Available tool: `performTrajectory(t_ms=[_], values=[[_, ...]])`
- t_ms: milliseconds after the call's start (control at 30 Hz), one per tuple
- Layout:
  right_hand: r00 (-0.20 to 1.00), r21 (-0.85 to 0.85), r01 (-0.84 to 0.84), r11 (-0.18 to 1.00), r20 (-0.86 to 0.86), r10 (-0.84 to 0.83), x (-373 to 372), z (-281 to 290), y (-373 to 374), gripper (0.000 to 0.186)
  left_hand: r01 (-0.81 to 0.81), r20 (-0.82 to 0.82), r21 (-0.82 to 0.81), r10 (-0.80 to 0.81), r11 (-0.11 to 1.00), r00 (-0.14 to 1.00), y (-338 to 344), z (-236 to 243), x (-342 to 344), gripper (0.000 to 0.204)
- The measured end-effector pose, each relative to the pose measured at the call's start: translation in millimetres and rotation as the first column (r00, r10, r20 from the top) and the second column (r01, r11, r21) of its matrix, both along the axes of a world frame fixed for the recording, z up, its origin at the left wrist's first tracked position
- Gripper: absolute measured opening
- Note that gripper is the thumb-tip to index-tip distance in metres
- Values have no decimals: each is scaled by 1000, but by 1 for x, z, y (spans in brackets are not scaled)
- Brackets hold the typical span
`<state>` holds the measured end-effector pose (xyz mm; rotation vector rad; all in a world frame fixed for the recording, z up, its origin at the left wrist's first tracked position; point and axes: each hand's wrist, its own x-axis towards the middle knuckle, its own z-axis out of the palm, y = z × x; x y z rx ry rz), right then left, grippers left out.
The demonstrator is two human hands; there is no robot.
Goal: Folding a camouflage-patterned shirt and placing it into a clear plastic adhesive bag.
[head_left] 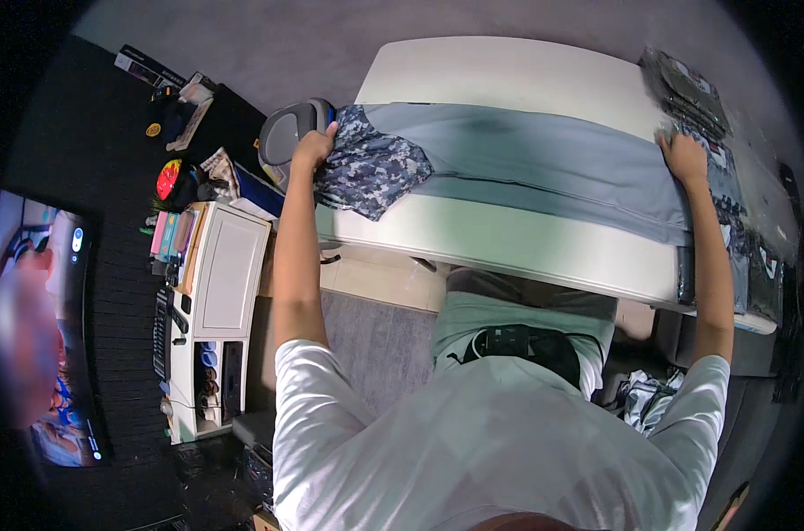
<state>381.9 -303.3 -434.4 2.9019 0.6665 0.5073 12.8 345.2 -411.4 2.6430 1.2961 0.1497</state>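
Observation:
A pair of grey trousers (526, 155) lies stretched sideways across the white table (508, 66). The left end is a blue-grey camouflage section (375, 168), like shorts, with one corner hanging toward the near table edge. My left hand (313, 148) is closed on the upper left edge of that section, thumb on top. At the other end my right hand (684, 159) has its fingers curled at the far corner of the grey hem. What those fingertips hold is partly hidden. Both arms are stretched forward and wide apart.
Folded garments in clear plastic bags (685, 88) are stacked at the table's right end, with more bagged camouflage and grey clothes (747, 257) nearer. A grey lidded bin (288, 133) stands by the left end. Further left are a white cabinet (229, 274) and a lit screen (48, 327).

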Motion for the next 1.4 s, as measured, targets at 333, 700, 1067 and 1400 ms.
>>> performTrajectory(t_ms=[333,700,1067,1400], values=[[779,369,-620,693,181,600,-156,42,117,30,2,35,-105,1,994,999,-45,26,-101,91],[336,462,-851,252,110,935,-358,6,333,65,-37,613,-164,131,986,779,-113,-8,-157,36],[474,442,-785,433,-21,880,-384,-25,336,63,206,886,-435,377,877,269,-177,-26,-168,18],[291,575,-785,229,16,957,-361,-36,313,47,261,373,336,-382,905,845,-191,-30,-188,57]])
